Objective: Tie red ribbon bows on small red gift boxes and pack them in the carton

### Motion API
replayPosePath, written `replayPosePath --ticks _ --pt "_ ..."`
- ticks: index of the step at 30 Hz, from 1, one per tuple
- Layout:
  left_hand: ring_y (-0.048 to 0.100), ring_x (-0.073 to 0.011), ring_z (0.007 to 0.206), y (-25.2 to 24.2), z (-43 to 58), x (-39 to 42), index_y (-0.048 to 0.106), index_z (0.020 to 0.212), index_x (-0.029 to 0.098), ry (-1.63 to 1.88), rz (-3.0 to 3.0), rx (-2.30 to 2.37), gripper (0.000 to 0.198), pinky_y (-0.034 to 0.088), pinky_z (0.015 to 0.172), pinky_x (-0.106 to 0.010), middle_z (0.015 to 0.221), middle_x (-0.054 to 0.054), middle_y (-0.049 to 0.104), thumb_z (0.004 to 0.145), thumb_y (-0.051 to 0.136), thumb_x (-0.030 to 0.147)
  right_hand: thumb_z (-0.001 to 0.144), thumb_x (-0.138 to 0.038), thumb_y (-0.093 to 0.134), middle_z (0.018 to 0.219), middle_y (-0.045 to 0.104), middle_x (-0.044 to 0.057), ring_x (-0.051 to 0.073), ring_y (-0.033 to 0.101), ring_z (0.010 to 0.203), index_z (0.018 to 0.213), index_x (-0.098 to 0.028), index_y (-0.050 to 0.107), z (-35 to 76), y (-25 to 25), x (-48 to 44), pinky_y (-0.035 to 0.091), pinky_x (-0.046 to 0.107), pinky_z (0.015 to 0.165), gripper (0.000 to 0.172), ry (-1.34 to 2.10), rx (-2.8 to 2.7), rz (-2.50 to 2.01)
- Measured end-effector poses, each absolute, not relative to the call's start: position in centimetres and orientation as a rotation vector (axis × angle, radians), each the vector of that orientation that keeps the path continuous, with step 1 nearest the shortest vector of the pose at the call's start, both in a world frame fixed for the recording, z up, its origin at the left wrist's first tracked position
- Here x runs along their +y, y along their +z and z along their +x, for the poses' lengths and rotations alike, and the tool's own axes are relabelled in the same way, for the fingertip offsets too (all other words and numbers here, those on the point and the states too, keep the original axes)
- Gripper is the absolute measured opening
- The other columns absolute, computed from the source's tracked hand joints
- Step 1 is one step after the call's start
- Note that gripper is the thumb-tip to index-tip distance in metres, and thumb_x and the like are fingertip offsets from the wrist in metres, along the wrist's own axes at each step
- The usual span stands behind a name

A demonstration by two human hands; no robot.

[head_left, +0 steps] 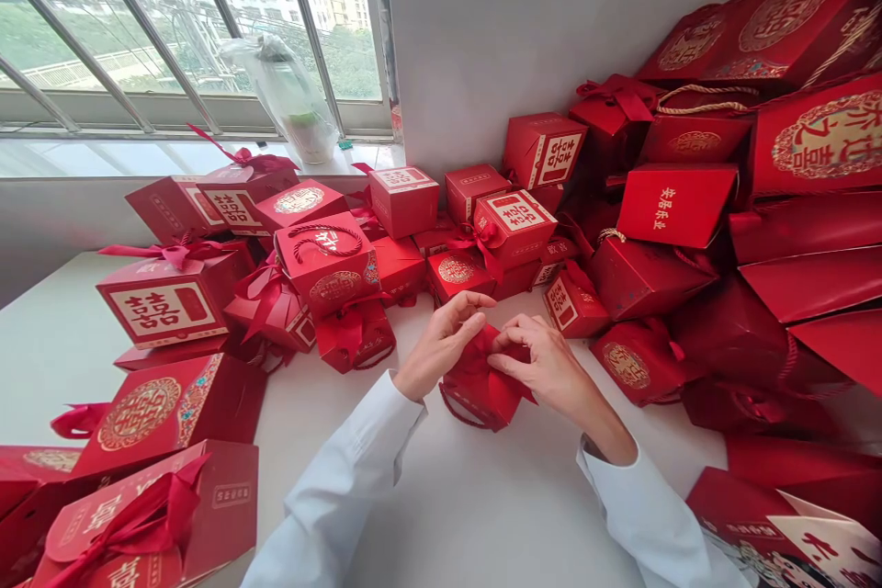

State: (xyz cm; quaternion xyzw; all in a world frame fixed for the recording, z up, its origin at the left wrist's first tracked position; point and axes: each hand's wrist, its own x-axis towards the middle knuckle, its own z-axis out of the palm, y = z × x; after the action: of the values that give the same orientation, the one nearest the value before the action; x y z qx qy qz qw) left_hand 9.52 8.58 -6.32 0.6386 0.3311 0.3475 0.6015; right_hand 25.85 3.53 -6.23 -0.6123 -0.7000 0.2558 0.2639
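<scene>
A small red gift box (491, 397) sits on the white table in front of me, with a twisted red cord loop hanging at its near left side. Red ribbon (484, 347) lies across its top, partly covered by my hands. My left hand (451, 338) is at the box's upper left, fingers bent, thumb and forefinger apart with nothing visible between them. At the upper right, my right hand (536, 356) has thumb and fingers pinched together on the ribbon. The fingers hide part of the box top.
Many red gift boxes ring the work spot: a ribboned box (169, 294) at left, a corded box (327, 262) behind, and a stack with a large box (817, 133) at right. A plastic-wrapped cup (310, 133) stands on the sill by the barred window. White table (482, 514) shows between my forearms.
</scene>
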Motion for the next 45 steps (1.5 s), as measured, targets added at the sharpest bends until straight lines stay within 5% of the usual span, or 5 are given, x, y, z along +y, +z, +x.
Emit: replayPosePath --ticks 10,16,23,31,45 --pt "0.053 -0.0148 0.083 -6.0 8.4 9.1 0.052 0.110 0.019 0.801 1.782 0.999 0.028 0.043 0.070 -0.025 0.098 -0.005 0.058 0.090 0.044 0.037 0.080 -0.020 0.056 0.078 0.063 -0.001 0.018 0.053 0.079 0.071 -0.022 0.057 25.7 -5.8 3.4 0.040 0.030 0.072 0.009 0.630 -1.925 -1.672" --pt "0.052 -0.0148 0.066 -4.4 5.7 9.6 0.061 0.089 0.019 0.222 2.121 1.036 0.024 0.037 0.059 -0.024 0.074 -0.001 0.061 0.085 0.049 0.040 0.080 -0.021 0.055 0.078 0.063 -0.001 0.018 0.054 0.078 0.070 -0.022 0.056 25.7 -5.6 3.3 0.040 0.030 0.070 0.011 0.662 -1.892 -1.702" --pt "0.045 -0.0115 0.059 -2.1 5.4 7.8 0.056 0.071 0.019 0.307 2.154 1.155 0.012 0.030 0.053 -0.022 0.070 0.001 0.060 0.080 0.053 0.027 0.079 -0.022 0.054 0.075 0.061 -0.001 0.018 0.052 0.076 0.067 -0.022 0.052 25.6 -5.8 3.3 0.039 0.029 0.066 0.013 0.649 -1.874 -1.735" --pt "0.023 -0.0087 0.043 -2.6 5.8 6.3 0.040 0.049 0.018 0.032 2.272 1.115 0.026 0.018 0.045 -0.025 0.045 0.005 0.034 0.064 0.059 0.009 0.080 -0.025 0.053 0.076 0.062 0.000 0.019 0.053 0.078 0.067 -0.022 0.053 25.5 -6.0 3.3 0.041 0.031 0.068 0.013 0.629 -1.863 -1.749" --pt "0.052 -0.0151 0.068 -3.1 7.4 7.4 0.058 0.073 0.017 0.499 2.202 1.198 0.036 0.033 0.059 -0.024 0.074 -0.002 0.062 0.088 0.046 0.048 0.078 -0.038 0.063 0.097 0.067 0.002 0.019 0.060 0.084 0.094 -0.024 0.065 30.2 -4.6 3.2 0.046 0.031 0.073 0.021 0.931 -1.750 -1.700"
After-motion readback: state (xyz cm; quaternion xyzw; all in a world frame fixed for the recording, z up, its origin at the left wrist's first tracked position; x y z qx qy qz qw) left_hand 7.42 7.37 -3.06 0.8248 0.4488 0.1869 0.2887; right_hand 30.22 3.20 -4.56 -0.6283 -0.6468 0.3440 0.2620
